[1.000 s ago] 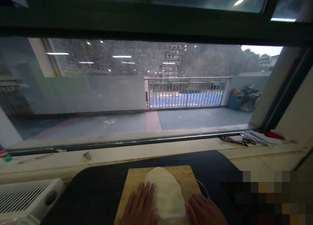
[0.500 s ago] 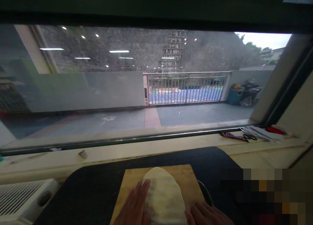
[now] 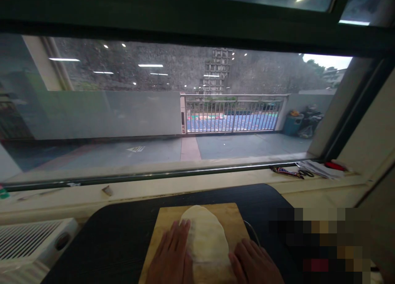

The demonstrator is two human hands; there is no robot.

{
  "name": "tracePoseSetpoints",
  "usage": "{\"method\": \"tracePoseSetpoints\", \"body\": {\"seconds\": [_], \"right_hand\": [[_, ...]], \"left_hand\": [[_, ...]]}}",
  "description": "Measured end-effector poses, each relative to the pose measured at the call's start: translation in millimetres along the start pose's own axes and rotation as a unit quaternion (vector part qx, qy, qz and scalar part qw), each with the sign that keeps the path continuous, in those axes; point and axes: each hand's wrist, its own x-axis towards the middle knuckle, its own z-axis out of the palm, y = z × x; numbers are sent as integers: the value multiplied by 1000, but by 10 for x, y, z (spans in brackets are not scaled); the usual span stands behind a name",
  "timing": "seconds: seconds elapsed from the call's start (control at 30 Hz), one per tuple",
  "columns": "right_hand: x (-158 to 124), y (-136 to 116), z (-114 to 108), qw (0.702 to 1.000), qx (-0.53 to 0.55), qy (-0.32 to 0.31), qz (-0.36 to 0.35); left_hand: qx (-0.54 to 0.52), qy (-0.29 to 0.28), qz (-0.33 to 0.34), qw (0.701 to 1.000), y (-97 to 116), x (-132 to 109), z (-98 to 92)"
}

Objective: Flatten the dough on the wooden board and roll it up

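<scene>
The dough (image 3: 206,238) lies along the middle of a wooden board (image 3: 165,223) at the bottom of the head view, already flattened into a long oval with faint ridges across it. I'd judge the shaping well along, though its near end is cut off by the frame. The left hand (image 3: 171,257) lies flat and open, fingers on the dough's left edge; the right hand (image 3: 253,263) rests open just beside its right edge, gripping nothing. The board sits on a dark mat (image 3: 123,234). There's bare wood beyond the far tip and mat to the left. A thin metal rim (image 3: 251,230) peeks out at the board's right, and the window sill (image 3: 197,185) runs behind.
</scene>
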Motion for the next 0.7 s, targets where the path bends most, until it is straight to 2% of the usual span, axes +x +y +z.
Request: {"method": "tracePoseSetpoints", "body": {"seconds": [0.1, 0.2, 0.27, 0.37, 0.43, 0.57, 0.7], "right_hand": [[299, -43, -198, 998, 38, -35, 22], [453, -56, -220, 997, 31, -64, 23], [364, -36, -118, 997, 29, -73, 13], [94, 19, 53, 999, -6, -54, 5], [-2, 49, 93, 999, -15, -44, -14], [194, 23, 6, 999, 12, -39, -30], [412, -23, -85, 993, 43, -105, 20]], "left_hand": [[-44, -42, -56, 997, 36, 95, -88], [-43, -84, -99, 991, 86, 179, -134], [-9, -78, -89, 993, 113, 177, -111], [42, -37, -48, 997, 131, 108, -44], [54, -17, -26, 998, 128, 73, -21], [43, -22, -20, 999, 108, 120, -52], [39, -57, -48, 996, 92, 228, -86]]}}
